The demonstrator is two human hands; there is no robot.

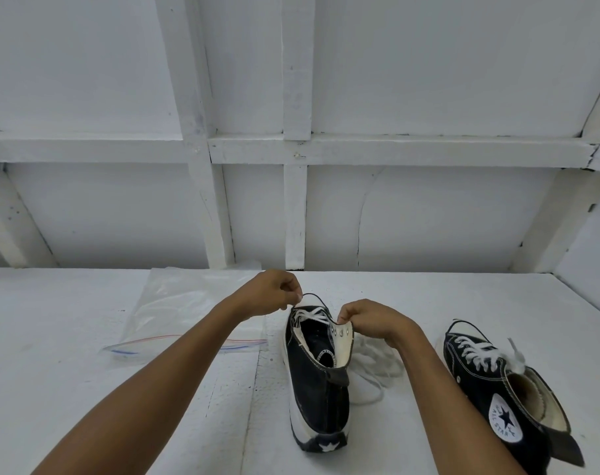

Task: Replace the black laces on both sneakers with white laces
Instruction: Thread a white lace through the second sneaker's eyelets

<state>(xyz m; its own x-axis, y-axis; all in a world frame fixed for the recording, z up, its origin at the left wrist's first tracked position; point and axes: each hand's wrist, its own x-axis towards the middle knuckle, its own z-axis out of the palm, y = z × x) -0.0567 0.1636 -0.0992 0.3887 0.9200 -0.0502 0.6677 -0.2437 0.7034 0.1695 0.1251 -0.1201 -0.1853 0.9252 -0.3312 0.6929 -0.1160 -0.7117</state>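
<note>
- Two sneakers sit on the bench (86,389): the middle sneaker (317,399), heel toward the person and toe pointing away, and a second sneaker (480,371) to its right, already threaded with white.
- The left hand (271,291) is just left of the middle sneaker's toe end, pinching a thin strand (314,295) that arcs toward the lacing. The strand looks dark, though that may be shadow.
- The right hand (374,320) pinches the eyelet flap (343,332) on that sneaker's right side, folding it outward.
- Loose white lace (377,368) trails just right of the middle sneaker.
- Its long axis runs straight away from the person, so the left hand, nearer the strand, likely pulls while the right steadies.
- A clear bag (175,303) lies to its left.
</note>
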